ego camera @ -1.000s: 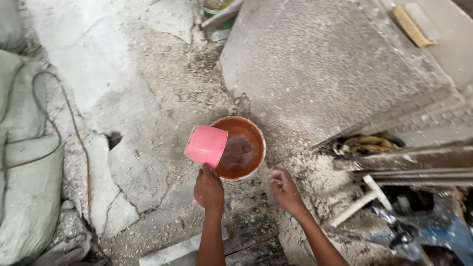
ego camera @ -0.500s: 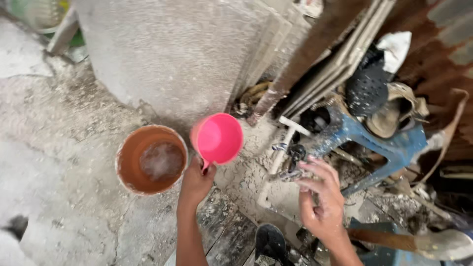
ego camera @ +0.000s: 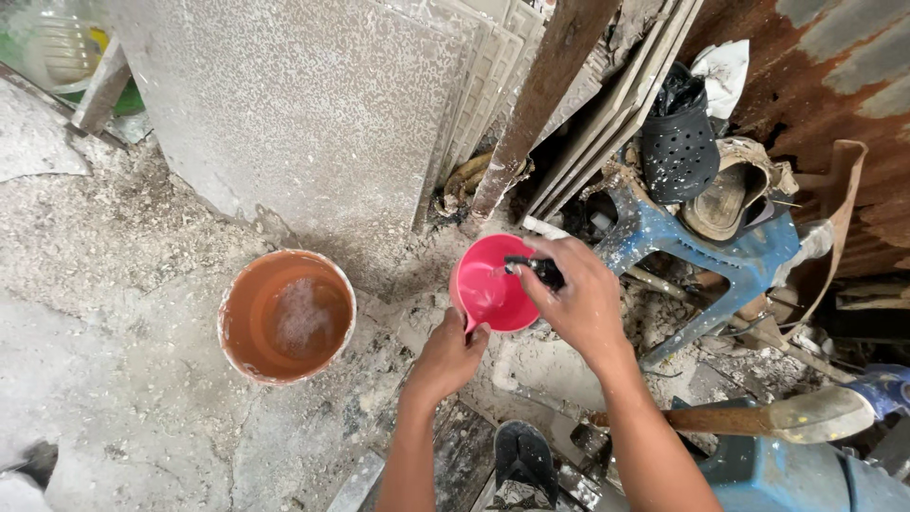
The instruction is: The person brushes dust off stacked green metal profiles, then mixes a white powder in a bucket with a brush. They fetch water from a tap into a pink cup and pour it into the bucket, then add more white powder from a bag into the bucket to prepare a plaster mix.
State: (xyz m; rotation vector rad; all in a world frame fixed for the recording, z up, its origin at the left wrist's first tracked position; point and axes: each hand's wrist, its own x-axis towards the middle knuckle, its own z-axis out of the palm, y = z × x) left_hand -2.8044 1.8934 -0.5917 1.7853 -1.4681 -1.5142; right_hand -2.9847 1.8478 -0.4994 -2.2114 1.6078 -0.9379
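My left hand [ego camera: 447, 358] grips the handle of a pink plastic scoop [ego camera: 490, 283] held upright above the dusty ground. My right hand [ego camera: 574, 299] is over the scoop's right rim, fingers closed on a small dark object [ego camera: 536, 268] at the mouth of the scoop. To the left stands an orange bucket [ego camera: 248, 360] with foamy cloudy water in it. The bucket is apart from both hands.
Grey tile slabs [ego camera: 303, 104] lean against a wooden post [ego camera: 531, 114]. A blue stool frame [ego camera: 701, 256] carries a black clog [ego camera: 678, 142] and a worn sandal [ego camera: 730, 194]. Rusty metal sheet at right. My sandalled foot [ego camera: 523, 465] is below.
The view has swung right, away from the bucket. The pink scoop moved right from the bucket and my right hand came up from below to its rim with the dark object.
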